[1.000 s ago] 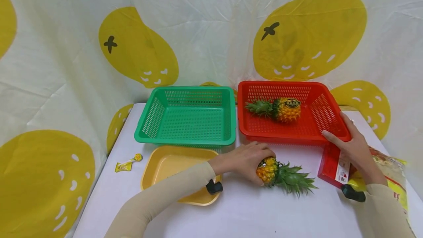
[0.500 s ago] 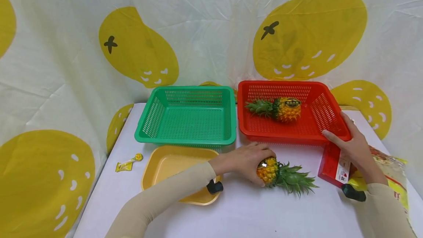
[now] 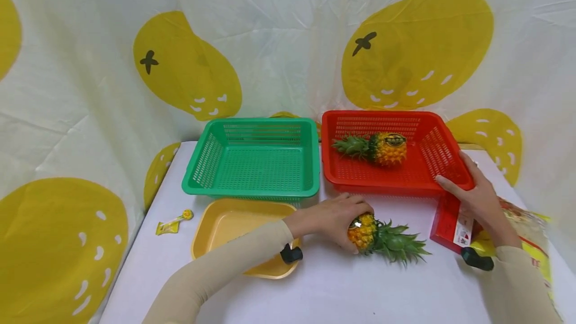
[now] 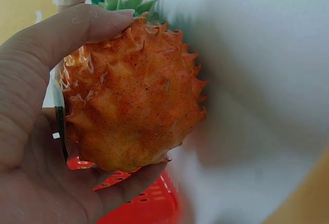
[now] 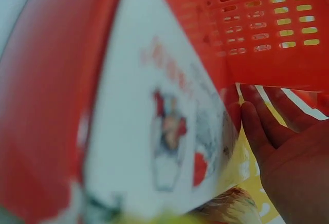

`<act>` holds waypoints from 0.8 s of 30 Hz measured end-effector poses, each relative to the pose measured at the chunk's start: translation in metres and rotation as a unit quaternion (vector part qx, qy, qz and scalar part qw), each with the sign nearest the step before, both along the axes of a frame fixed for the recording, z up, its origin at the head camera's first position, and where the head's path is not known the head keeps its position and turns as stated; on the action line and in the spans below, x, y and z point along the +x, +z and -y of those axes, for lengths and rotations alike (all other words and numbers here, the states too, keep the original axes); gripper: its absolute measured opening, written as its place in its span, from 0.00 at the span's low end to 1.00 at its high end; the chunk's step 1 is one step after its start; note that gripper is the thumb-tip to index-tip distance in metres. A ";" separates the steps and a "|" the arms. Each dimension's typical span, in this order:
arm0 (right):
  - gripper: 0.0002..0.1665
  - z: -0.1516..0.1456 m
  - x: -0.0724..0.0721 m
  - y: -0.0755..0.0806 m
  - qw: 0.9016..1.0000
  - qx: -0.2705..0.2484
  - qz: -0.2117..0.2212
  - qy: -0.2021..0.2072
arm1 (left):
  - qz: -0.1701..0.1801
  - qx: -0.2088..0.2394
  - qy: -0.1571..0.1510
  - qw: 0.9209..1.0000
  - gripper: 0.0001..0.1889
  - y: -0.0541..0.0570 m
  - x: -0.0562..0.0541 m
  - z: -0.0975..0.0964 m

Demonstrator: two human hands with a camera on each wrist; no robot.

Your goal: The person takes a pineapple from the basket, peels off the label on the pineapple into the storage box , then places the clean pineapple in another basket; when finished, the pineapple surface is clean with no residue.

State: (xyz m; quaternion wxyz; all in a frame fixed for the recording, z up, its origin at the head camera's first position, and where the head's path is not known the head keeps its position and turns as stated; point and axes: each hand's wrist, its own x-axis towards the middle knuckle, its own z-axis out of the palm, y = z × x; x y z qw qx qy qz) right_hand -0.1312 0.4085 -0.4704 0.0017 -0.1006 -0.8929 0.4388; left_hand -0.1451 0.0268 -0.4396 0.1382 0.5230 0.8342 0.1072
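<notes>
near pineapple [image 3: 363,233]: although the far pineapple [image 3: 389,149] lies in the red basket [image 3: 382,187], this one is outside it, on the worktop's near side, crown to the right; judging by that, one fruit is in place and this one is not. the grasp looks made, the moving not yet done; whether it bears on the worktop [image 3: 373,289] or hangs just above, i cannot tell.
left hand [image 3: 335,219]: curled round the near pineapple's base end, thumb on the near side, fingers over the far side.
right hand [image 3: 483,201]: holds the red basket's near right corner, thumb at the near rim, fingers along the right side, partly hidden.
box [image 3: 445,224]: red with a white printed face, near the same corner.
bag [image 3: 517,219]: right of the box, partly behind the right forearm.
lollipop [image 3: 186,214]: far left, outside the tray [image 3: 238,210] and the green basket [image 3: 252,194].
near skin: glossy deep orange, speckled, studded with pointed tips; a label is partly covered by the left hand.
near crown: green, spiky, fanned out.
far fruit: on its side, crown left, dark label showing, greener towards the leaves.
</notes>
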 end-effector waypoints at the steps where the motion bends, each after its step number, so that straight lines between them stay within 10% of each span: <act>1: 0.63 0.000 -0.001 0.001 1.000 -0.001 0.001 0.002 | 0.001 -0.001 0.002 1.000 0.46 0.000 0.000 0.000; 10: 0.64 -0.003 0.001 0.006 0.999 0.035 -0.009 0.025 | -0.002 0.000 -0.006 1.000 0.46 0.001 -0.001 -0.002; 24: 0.52 0.042 0.009 0.041 0.978 0.115 -0.172 0.029 | -0.014 -0.004 -0.009 1.000 0.47 0.000 0.000 -0.003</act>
